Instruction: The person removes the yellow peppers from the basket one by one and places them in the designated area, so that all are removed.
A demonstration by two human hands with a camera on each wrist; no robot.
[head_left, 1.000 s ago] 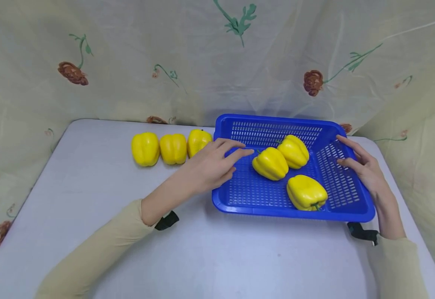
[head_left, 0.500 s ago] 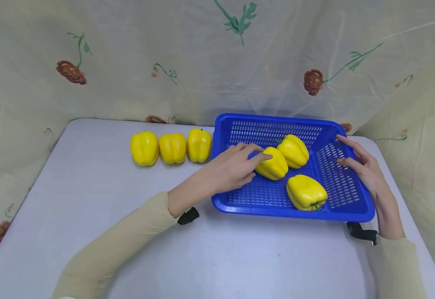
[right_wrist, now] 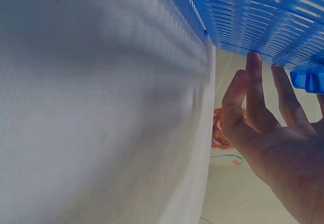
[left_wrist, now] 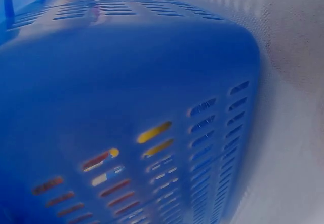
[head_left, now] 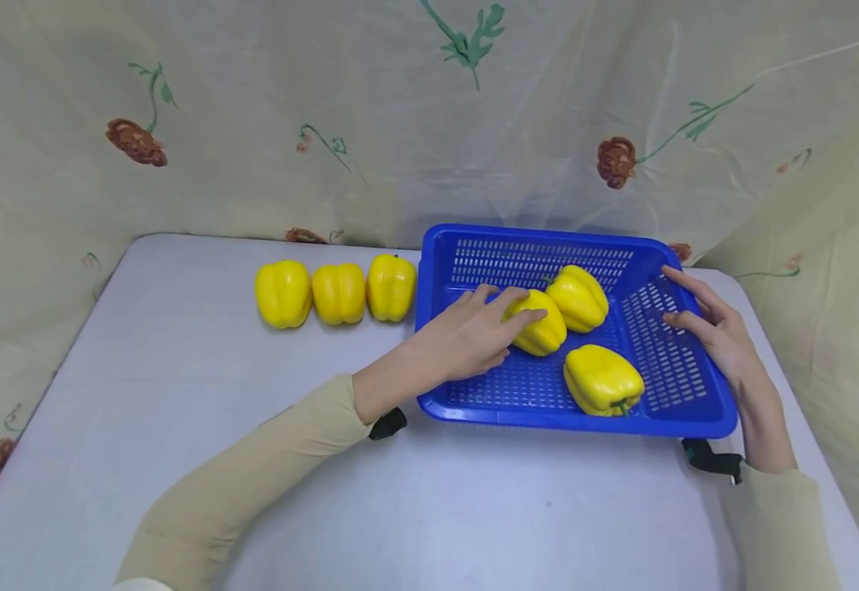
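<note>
A blue plastic basket (head_left: 569, 425) stands on the table with three yellow bell peppers inside. My left hand (head_left: 473, 332) reaches over its left side and grips the leftmost of these, a yellow bell pepper (head_left: 545, 331), at its left end. Touching that one is a second bell pepper (head_left: 579, 297) behind it; a third bell pepper (head_left: 600, 377) lies near the front wall. My right hand (head_left: 728, 341) holds the basket's right rim, some fingers over the inner side. In the right wrist view, other fingers (right_wrist: 254, 77) touch its outer wall. The left wrist view hides the left fingers behind the basket wall.
On the table (head_left: 141, 394), left of the basket, three more yellow bell peppers stand in a row: one at the left end (head_left: 283, 294), one in the middle (head_left: 338, 293), one near the basket (head_left: 391, 287). A flowered curtain (head_left: 399, 123) hangs behind.
My left hand has moved right, from the basket's left rim onto the leftmost bell pepper inside, and its fingers have come round it. My right hand and the basket stay put.
</note>
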